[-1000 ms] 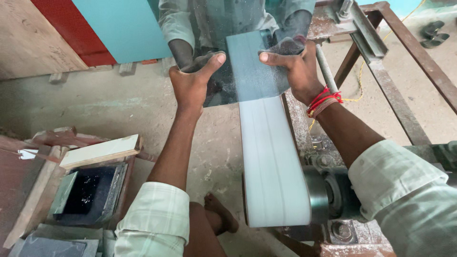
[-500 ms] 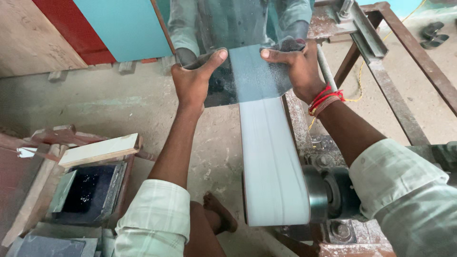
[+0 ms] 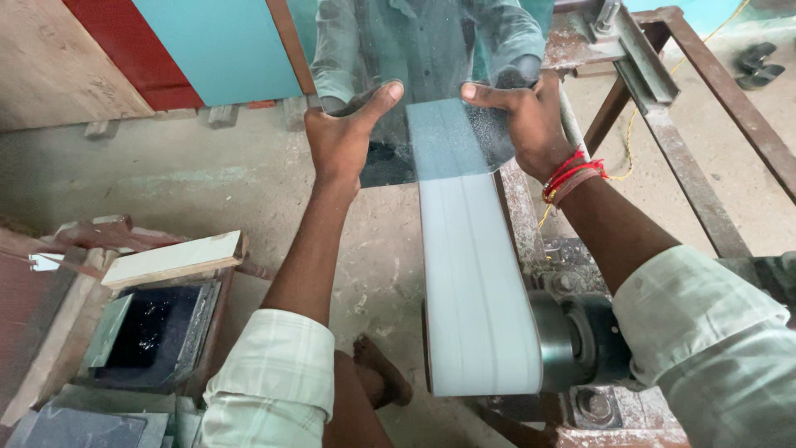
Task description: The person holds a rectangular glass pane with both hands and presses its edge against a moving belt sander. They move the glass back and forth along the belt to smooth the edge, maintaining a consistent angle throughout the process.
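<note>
Head view is showing us at the belt sander [image 3: 572, 348], the biggest thing in the frame, which is filling the lower right and running up the middle. Its rusty metal frame [image 3: 713, 91] is reaching into the upper right corner, and its pale blue-grey belt [image 3: 473, 282] is stretching from the roller [image 3: 572, 340] at lower centre up toward the top centre.

We are holding a mirror pane [image 3: 431, 66] at the top centre of the frame, and its lower edge is sitting over the far end of the belt; we cannot tell whether glass and belt are touching. The pane is reflecting a shirt and 2 arms.

Our left hand [image 3: 344, 137], left of centre near the top, is gripping the pane's left edge, thumb spread across the front of the glass and the fingers curled behind it. Our right hand [image 3: 526, 124], right of centre near the top, is clasping the right edge the same way, thumb lying across the front. A bundle of red threads [image 3: 572, 174] is circling that wrist.

At the lower left, a stack of dark glass pieces [image 3: 149, 332] is lying in a wooden tray, with a pale board [image 3: 174, 259] resting just above it. At the bottom centre, 1 bare foot in a sandal [image 3: 381, 373] is standing on the concrete floor [image 3: 166, 174].
</note>
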